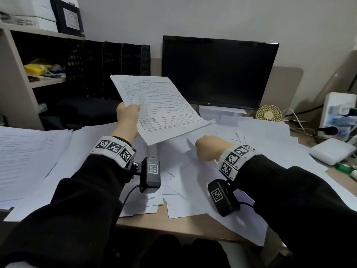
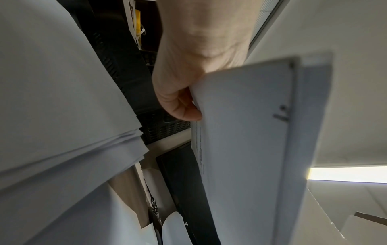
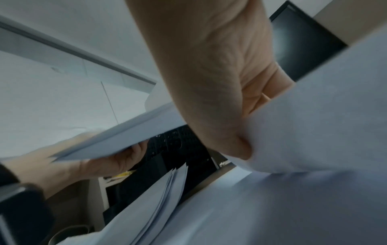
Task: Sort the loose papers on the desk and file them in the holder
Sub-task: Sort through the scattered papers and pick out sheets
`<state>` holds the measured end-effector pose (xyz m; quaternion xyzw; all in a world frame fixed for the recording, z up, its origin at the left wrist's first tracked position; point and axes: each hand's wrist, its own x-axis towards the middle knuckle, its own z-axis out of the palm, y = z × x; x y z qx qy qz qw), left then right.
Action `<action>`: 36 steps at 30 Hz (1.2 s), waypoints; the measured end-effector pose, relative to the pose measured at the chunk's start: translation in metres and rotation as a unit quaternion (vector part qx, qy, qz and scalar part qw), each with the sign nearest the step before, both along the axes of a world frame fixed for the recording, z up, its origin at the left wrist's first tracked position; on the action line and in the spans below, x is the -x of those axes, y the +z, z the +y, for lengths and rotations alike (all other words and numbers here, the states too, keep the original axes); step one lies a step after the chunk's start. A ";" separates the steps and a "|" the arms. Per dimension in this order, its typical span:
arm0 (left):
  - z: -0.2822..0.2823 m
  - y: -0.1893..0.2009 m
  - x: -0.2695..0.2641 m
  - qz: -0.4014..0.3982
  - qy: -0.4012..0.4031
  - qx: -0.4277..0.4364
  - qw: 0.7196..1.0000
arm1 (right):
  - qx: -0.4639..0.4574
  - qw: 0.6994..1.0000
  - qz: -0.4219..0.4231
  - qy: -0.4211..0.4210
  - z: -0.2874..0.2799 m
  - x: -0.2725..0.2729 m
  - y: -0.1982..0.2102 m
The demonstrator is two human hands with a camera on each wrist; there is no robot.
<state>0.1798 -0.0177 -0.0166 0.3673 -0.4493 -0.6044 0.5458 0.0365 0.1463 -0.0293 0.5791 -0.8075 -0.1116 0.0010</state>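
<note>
My left hand (image 1: 128, 120) grips a thin stack of printed form sheets (image 1: 160, 107) by the left edge and holds it tilted above the desk. In the left wrist view the thumb (image 2: 184, 112) pinches the held sheets (image 2: 247, 132). My right hand (image 1: 210, 149) is down on the loose papers (image 1: 241, 132) spread over the desk. Its fingers (image 3: 263, 89) are curled on the edge of a white loose sheet (image 3: 324, 116). The black mesh file holder (image 1: 108, 68) stands at the back left, beyond the held sheets. A separate paper pile (image 1: 29, 151) lies at the left.
A dark monitor (image 1: 218, 72) stands at the back centre. To the right are a small round fan (image 1: 269, 112), a power strip with plugs (image 1: 340, 115) and a white box (image 1: 332, 150). A shelf unit (image 1: 17, 78) rises at the left. The desk's front edge (image 1: 173, 227) is near me.
</note>
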 end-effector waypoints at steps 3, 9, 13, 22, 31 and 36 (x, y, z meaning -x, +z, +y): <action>-0.002 0.000 -0.001 0.005 0.010 -0.003 1.000 | 0.035 0.999 -0.035 -0.005 0.004 0.010 0.005; -0.003 0.002 -0.002 0.027 0.048 -0.002 0.998 | 0.145 0.988 -0.042 0.033 0.009 0.007 0.026; -0.002 0.006 -0.009 0.059 0.128 0.010 0.990 | 0.201 0.979 0.024 0.025 0.020 0.000 0.056; -0.004 0.005 -0.007 0.035 0.117 0.019 0.992 | 0.454 0.843 -0.288 0.030 0.036 0.016 0.108; -0.003 -0.003 0.001 -0.048 0.010 0.004 0.999 | 0.510 0.512 -0.675 0.146 0.046 0.034 0.122; 0.014 -0.005 0.005 -0.159 -0.167 -0.015 0.973 | 0.493 0.462 -0.716 0.174 0.041 0.033 0.120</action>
